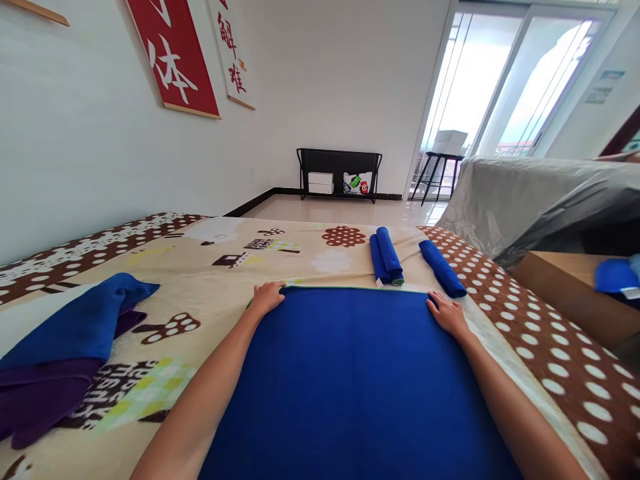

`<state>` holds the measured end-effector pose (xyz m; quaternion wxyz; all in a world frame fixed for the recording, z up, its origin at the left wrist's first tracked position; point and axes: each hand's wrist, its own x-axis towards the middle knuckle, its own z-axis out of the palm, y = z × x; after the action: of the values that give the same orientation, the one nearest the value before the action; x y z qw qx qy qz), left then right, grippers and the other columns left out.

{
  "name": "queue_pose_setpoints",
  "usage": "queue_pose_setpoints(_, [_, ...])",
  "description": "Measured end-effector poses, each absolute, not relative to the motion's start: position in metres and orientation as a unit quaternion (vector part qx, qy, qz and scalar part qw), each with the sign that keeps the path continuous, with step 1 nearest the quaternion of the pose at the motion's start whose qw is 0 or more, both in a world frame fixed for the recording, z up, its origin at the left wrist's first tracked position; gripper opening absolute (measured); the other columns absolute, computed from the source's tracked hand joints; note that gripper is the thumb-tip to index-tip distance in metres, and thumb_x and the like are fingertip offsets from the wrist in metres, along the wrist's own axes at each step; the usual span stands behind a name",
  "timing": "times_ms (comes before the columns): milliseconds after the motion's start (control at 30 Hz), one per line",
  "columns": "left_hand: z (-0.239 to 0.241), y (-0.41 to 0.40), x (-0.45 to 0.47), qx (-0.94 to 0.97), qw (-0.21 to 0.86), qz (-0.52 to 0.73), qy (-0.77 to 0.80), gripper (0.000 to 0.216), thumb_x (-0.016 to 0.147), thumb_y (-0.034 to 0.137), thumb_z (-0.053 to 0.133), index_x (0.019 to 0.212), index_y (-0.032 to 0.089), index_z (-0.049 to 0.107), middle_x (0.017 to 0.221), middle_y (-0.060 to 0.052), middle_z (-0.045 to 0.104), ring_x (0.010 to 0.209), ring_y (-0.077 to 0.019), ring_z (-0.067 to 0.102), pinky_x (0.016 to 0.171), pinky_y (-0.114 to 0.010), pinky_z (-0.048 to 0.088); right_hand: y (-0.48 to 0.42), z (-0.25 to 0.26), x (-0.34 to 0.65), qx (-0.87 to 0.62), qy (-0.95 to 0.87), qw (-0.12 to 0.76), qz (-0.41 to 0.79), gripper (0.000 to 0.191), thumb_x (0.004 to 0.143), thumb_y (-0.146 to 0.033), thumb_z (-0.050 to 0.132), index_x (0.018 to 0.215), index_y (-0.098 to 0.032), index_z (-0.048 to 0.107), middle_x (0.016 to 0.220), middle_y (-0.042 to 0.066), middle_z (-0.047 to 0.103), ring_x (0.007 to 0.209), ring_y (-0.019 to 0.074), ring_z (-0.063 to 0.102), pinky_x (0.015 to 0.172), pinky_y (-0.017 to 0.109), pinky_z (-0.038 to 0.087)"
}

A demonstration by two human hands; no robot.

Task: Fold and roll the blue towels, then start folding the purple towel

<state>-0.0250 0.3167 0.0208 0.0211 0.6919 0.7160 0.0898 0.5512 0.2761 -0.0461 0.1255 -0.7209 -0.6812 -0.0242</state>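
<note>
A blue towel (350, 373) lies spread flat on the patterned bedsheet (210, 267) in front of me. My left hand (267, 296) rests on its far left corner, fingers curled over the edge. On the far right corner lies my right hand (447, 313), fingers flat and slightly apart. Just beyond the towel's far edge lie three rolled blue towels: two side by side (386, 255) and one (442, 268) to their right.
A loose pile of blue and purple towels (70, 347) lies at the left of the bed. A grey plastic-covered object (525, 200) and a wooden surface (570, 280) stand at the right. A black rack (339, 173) stands against the far wall.
</note>
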Motion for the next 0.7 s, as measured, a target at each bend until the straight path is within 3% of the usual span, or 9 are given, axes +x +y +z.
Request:
queue_pose_setpoints(200, [0.029,0.325,-0.037,0.688,0.022,0.086,0.721,0.025,0.070,0.029,0.060,0.092,0.023,0.072,0.113,-0.011,0.067,0.118,-0.0341,0.054,0.098,-0.048,0.038,0.276,-0.047,0.552,-0.721,-0.681,0.128,-0.029,0.056,0.102,-0.046,0.025,0.146,-0.022,0.048,0.153,0.007,0.044,0.143,0.0225,0.040,0.114,0.045,0.032])
queue_pose_setpoints(333, [0.035,0.321,-0.052,0.696,0.046,0.099,0.710,0.017,0.069,0.035,0.057,0.071,0.019,0.062,0.093,-0.008,0.066,0.098,-0.0288,0.059,0.084,-0.039,0.043,0.276,-0.048,0.552,-0.722,-0.679,0.134,-0.028,0.054,0.102,-0.046,0.027,0.144,-0.021,0.050,0.153,0.007,0.046,0.142,0.0232,0.041,0.114,0.045,0.032])
queue_pose_setpoints(500, [0.040,0.317,-0.057,0.743,0.089,0.136,0.649,0.013,0.067,0.033,0.051,0.066,0.021,0.048,0.065,0.003,0.054,0.068,-0.0155,0.052,0.066,-0.026,0.038,0.276,-0.048,0.552,-0.726,-0.673,0.142,-0.029,0.053,0.102,-0.047,0.029,0.144,-0.023,0.051,0.152,0.006,0.047,0.141,0.0243,0.042,0.113,0.047,0.033])
queue_pose_setpoints(700, [0.040,0.320,-0.055,0.749,0.093,0.177,0.632,0.012,0.065,0.032,0.051,0.068,0.022,0.044,0.066,0.004,0.053,0.066,-0.0147,0.050,0.064,-0.026,0.037,0.275,-0.047,0.552,-0.727,-0.670,0.147,-0.033,0.052,0.101,-0.047,0.030,0.144,-0.024,0.051,0.151,0.006,0.048,0.140,0.0245,0.043,0.112,0.046,0.033])
